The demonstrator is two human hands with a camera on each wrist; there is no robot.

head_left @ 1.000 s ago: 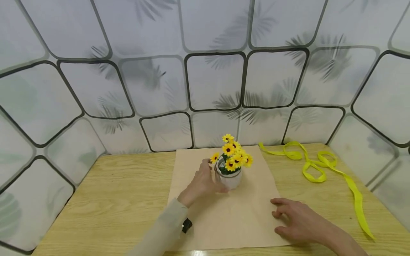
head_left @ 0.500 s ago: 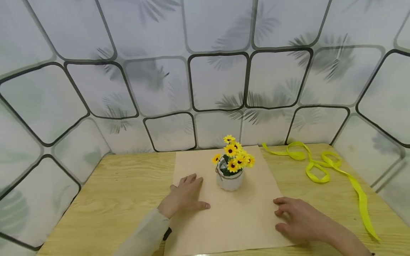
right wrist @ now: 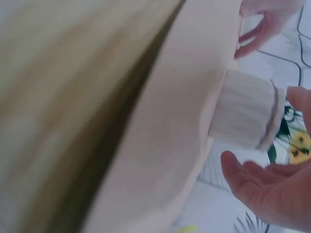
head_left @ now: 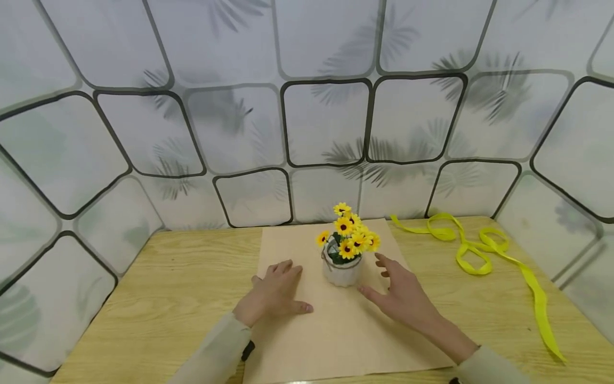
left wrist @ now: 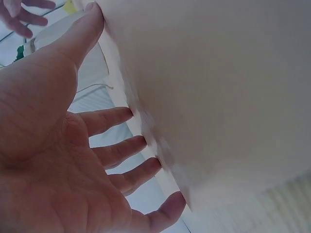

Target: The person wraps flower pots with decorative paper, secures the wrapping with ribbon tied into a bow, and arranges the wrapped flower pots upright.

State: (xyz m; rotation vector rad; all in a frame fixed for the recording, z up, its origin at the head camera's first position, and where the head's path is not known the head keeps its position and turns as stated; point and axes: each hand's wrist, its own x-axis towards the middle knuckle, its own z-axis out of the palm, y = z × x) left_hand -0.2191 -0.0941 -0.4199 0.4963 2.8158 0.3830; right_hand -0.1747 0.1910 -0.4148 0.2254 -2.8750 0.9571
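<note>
From my end, reading left to right. Wood-grain tabletop (head_left: 182,288) runs out to the left of the left hand (head_left: 275,294). A pale sleeve (head_left: 216,346) covers that forearm; a small dark object (head_left: 248,351) shows under the cuff.

Left hand: open, fingers spread and pointing away from me, thumb out to the right. Fingertips rest on a sheet of tan paper (head_left: 331,341) near its left side; I have hold of nothing there. The paper lies flat beneath it and reaches across under the right hand (head_left: 405,296).

Between the two hands, upright on the paper: a whitish pot (head_left: 341,274), right of the left hand and a little beyond its thumb. A brownish cord (right wrist: 272,124) rings its rim. Yellow flowers (head_left: 352,234) with dark centres rise from it above green leaves.

Right hand: just beside the pot's right side, thumb and fingers well parted, the opening turned toward it. Grip holds nothing; whether a fingertip grazes the rim, I cannot tell.

Farther right of the right hand, a yellow ribbon (head_left: 539,298) lies in loose loops, its tail trailing toward me. Beyond both hands stands a pale backdrop (head_left: 326,122) with dark rounded outlines and grey fronds.
</note>
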